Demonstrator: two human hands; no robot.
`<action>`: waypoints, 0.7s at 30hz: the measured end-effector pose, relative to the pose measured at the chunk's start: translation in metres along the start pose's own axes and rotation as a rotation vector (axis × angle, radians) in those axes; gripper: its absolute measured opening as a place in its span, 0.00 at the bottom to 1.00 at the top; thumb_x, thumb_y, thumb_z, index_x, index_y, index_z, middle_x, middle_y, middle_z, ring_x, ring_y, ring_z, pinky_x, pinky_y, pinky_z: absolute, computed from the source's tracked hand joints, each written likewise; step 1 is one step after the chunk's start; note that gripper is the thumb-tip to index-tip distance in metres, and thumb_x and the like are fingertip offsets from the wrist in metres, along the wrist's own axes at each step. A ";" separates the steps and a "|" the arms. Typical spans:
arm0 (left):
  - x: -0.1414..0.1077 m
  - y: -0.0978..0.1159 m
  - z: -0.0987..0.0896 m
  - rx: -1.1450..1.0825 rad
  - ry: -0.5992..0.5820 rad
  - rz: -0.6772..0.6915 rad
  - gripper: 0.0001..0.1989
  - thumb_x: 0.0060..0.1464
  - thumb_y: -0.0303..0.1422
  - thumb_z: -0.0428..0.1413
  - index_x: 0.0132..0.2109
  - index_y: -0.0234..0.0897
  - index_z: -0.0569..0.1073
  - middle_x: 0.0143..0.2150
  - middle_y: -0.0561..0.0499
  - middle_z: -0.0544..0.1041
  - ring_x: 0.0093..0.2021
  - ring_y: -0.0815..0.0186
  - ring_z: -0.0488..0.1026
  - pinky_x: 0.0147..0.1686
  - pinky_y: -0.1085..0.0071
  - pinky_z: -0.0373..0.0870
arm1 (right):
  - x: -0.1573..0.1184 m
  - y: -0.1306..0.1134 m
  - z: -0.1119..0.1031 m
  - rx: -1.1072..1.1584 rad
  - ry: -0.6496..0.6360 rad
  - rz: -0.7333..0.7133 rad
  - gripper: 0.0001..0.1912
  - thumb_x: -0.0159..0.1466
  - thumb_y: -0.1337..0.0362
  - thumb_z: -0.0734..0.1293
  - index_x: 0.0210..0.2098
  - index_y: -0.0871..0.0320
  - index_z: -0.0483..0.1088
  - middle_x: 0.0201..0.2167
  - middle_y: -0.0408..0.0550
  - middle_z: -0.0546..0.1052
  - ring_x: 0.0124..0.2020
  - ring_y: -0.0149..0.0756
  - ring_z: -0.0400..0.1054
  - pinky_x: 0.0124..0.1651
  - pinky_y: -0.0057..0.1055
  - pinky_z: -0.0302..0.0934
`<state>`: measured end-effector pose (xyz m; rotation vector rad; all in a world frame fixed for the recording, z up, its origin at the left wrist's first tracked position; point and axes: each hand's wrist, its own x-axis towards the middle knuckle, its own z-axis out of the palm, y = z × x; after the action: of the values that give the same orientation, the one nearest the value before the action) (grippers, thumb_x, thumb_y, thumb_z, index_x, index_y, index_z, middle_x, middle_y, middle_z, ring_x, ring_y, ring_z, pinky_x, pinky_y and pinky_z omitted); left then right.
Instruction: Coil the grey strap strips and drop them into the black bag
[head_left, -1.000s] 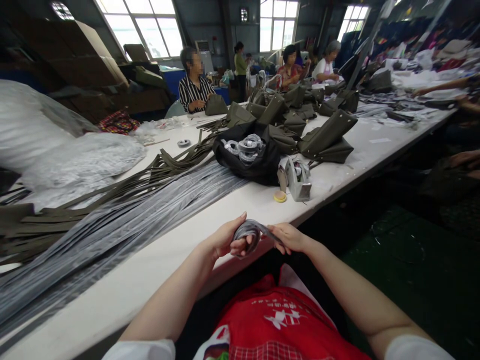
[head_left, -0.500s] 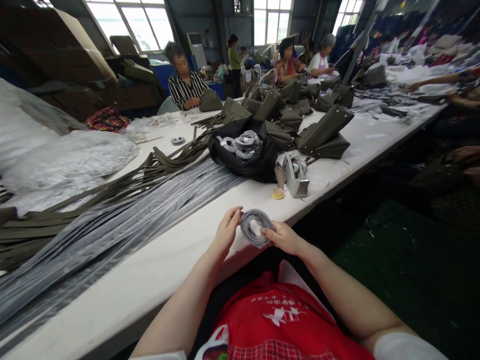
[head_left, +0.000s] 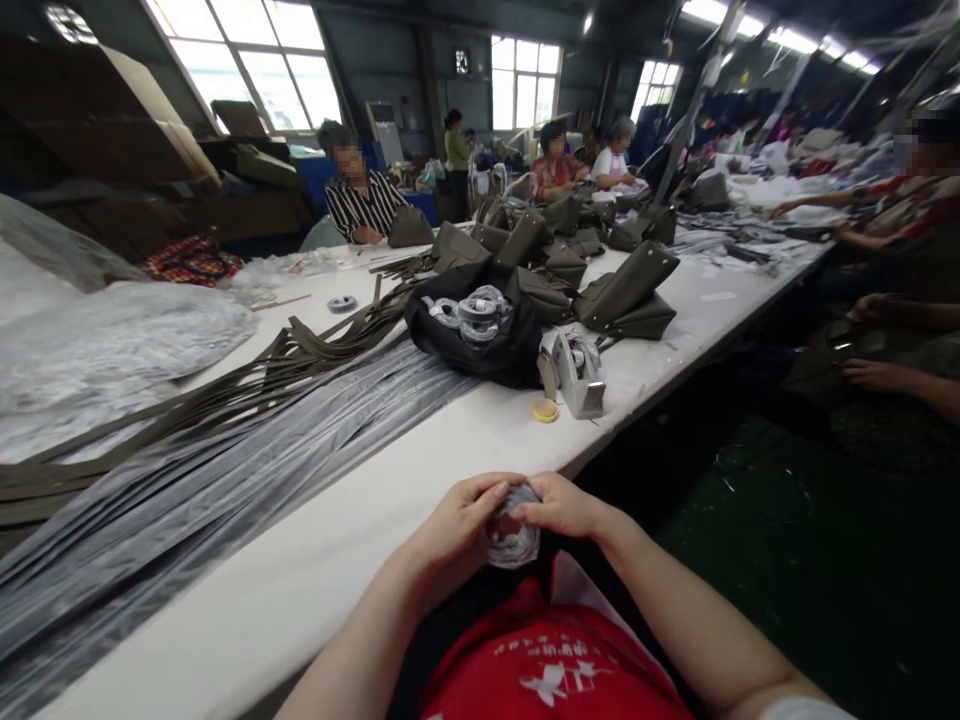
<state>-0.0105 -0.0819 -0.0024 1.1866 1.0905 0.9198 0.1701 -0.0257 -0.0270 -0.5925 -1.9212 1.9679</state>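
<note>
A grey coiled strap in clear plastic (head_left: 516, 550) is held in front of my body, by the table's near edge. My left hand (head_left: 465, 515) curls round the coil's upper left side, thumb on top. From the upper right my right hand (head_left: 564, 506) grips the same coil, its thumb reaching over the ring towards the hole. The fingertips of both hands nearly meet at the top, and the fingers behind the coil are hidden. Similar coils (head_left: 480, 315) lie in an open black bag (head_left: 517, 368) further up the table.
Beyond my hands stand a tape dispenser (head_left: 577, 375) and a yellow tape roll (head_left: 544, 410). Long plastic-wrapped straps (head_left: 247, 470) and dark olive strips (head_left: 292, 355) run along the left. Olive bags (head_left: 626, 290) are piled behind. Another coil (head_left: 342, 303) lies apart. Co-workers sit around the table.
My left hand has closed over the coil's upper left, where before only its fingertips were at the edge. The coil is nearer my body, and the view has tilted up.
</note>
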 end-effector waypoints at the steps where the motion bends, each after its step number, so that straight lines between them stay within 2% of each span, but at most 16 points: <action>1: -0.001 0.001 0.000 0.024 0.008 0.003 0.24 0.52 0.48 0.56 0.48 0.34 0.77 0.42 0.44 0.79 0.33 0.65 0.73 0.31 0.73 0.69 | 0.002 0.001 0.000 -0.005 0.001 0.008 0.22 0.60 0.49 0.67 0.36 0.64 0.75 0.31 0.47 0.77 0.35 0.37 0.70 0.43 0.33 0.63; 2: -0.002 0.001 0.001 0.047 0.051 0.003 0.25 0.52 0.49 0.56 0.48 0.34 0.77 0.41 0.44 0.79 0.32 0.65 0.73 0.30 0.73 0.69 | 0.005 0.002 0.000 -0.018 0.022 0.013 0.22 0.60 0.49 0.67 0.35 0.64 0.74 0.30 0.45 0.75 0.32 0.35 0.69 0.41 0.31 0.63; 4: 0.000 -0.003 0.003 0.079 0.213 -0.010 0.27 0.51 0.52 0.54 0.46 0.33 0.78 0.35 0.46 0.80 0.28 0.65 0.73 0.26 0.72 0.69 | 0.012 0.004 0.001 -0.067 0.084 0.010 0.20 0.59 0.49 0.67 0.32 0.63 0.72 0.26 0.42 0.72 0.28 0.31 0.64 0.35 0.27 0.60; 6: 0.004 -0.010 0.004 0.111 0.366 -0.008 0.29 0.52 0.55 0.51 0.42 0.33 0.79 0.31 0.47 0.79 0.26 0.64 0.73 0.25 0.71 0.70 | 0.020 0.005 0.004 -0.146 0.131 0.004 0.19 0.60 0.50 0.67 0.30 0.62 0.70 0.23 0.39 0.68 0.25 0.28 0.60 0.30 0.24 0.56; 10: 0.016 -0.024 -0.009 0.256 0.510 0.135 0.24 0.52 0.52 0.51 0.34 0.35 0.80 0.33 0.46 0.81 0.37 0.58 0.77 0.41 0.66 0.73 | 0.036 0.005 0.008 -0.441 0.254 0.031 0.15 0.60 0.54 0.68 0.28 0.61 0.70 0.22 0.38 0.67 0.25 0.28 0.59 0.28 0.23 0.52; 13: 0.023 -0.028 -0.032 0.342 0.590 0.174 0.24 0.54 0.51 0.49 0.35 0.36 0.80 0.34 0.47 0.81 0.38 0.57 0.77 0.43 0.63 0.72 | 0.043 0.000 0.000 -0.677 0.326 0.010 0.12 0.64 0.57 0.64 0.34 0.59 0.72 0.28 0.41 0.74 0.30 0.31 0.66 0.32 0.24 0.56; 16: 0.032 -0.032 -0.058 0.398 0.657 0.195 0.25 0.55 0.51 0.48 0.37 0.36 0.80 0.36 0.46 0.82 0.40 0.56 0.77 0.45 0.62 0.72 | 0.050 -0.009 -0.027 -0.913 0.491 0.048 0.13 0.68 0.60 0.59 0.41 0.57 0.73 0.38 0.45 0.78 0.39 0.31 0.70 0.41 0.24 0.60; 18: 0.040 -0.040 -0.072 0.451 0.662 0.224 0.25 0.55 0.51 0.48 0.37 0.36 0.80 0.37 0.46 0.82 0.42 0.56 0.77 0.46 0.62 0.72 | 0.058 -0.015 -0.056 -1.018 0.617 0.134 0.12 0.68 0.63 0.58 0.43 0.58 0.73 0.41 0.47 0.78 0.43 0.32 0.71 0.45 0.25 0.61; 21: 0.052 -0.059 -0.084 0.527 0.679 0.258 0.24 0.55 0.50 0.48 0.37 0.37 0.80 0.39 0.45 0.82 0.43 0.55 0.77 0.48 0.60 0.71 | 0.075 -0.022 -0.101 -1.110 0.734 0.280 0.12 0.67 0.65 0.60 0.45 0.60 0.72 0.44 0.53 0.77 0.46 0.38 0.70 0.49 0.30 0.61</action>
<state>-0.0795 -0.0212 -0.0720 1.5119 1.8323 1.3384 0.1558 0.1002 -0.0102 -1.6203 -2.2737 0.4038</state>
